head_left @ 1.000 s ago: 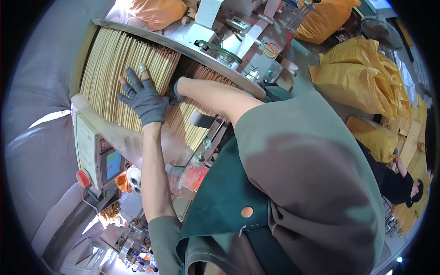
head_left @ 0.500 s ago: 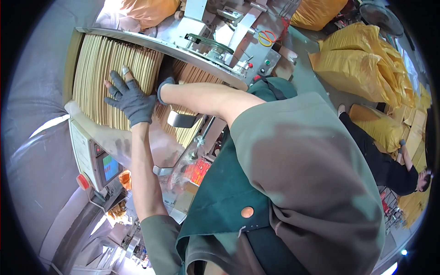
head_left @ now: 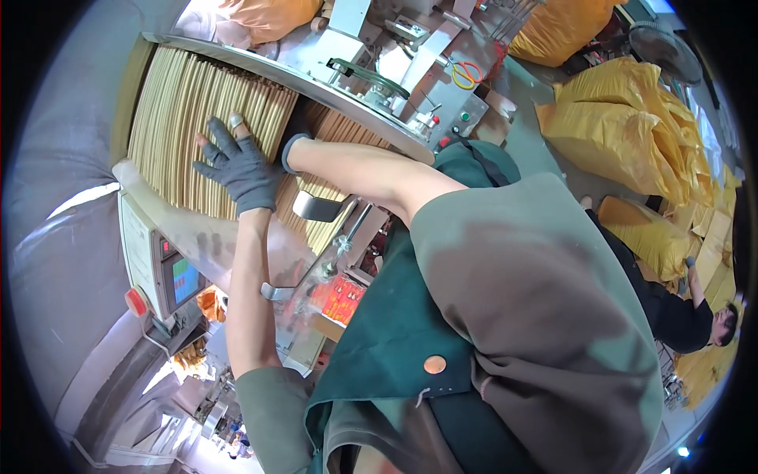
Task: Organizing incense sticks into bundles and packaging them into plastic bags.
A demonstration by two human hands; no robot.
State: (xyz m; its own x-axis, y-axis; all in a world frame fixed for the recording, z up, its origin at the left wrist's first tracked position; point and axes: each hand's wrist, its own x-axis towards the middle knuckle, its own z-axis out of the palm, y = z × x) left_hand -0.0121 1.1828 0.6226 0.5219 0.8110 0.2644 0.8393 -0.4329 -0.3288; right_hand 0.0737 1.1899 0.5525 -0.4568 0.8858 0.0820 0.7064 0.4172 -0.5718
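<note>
My left hand (head_left: 243, 175), in a grey glove with bare fingertips, lies flat with its fingers spread. It rests on a dense pile of thin pale wooden sticks (head_left: 178, 130), which look like chopsticks, inside a metal-walled hopper. From the right, my other arm reaches across, and my right hand (head_left: 298, 136) dips into the dark gap beside that pile. Only the glove's cuff and a dark part of it show; its fingers are hidden. Browner sticks (head_left: 347, 129) lie on the other side of the gap, partly covered by my right forearm.
Beyond the hopper's metal wall (head_left: 260, 63) stands machinery with scissors (head_left: 466, 75) on it. A bent metal plate (head_left: 317, 207) juts out near my forearms. At left is a control box with a screen (head_left: 183, 280). Yellow sacks (head_left: 608, 118) and a co-worker (head_left: 671, 308) are at right.
The whole view has shifted slightly, with the hopper appearing farther right. My left hand stays spread on the sticks, and my right hand remains in the gap.
</note>
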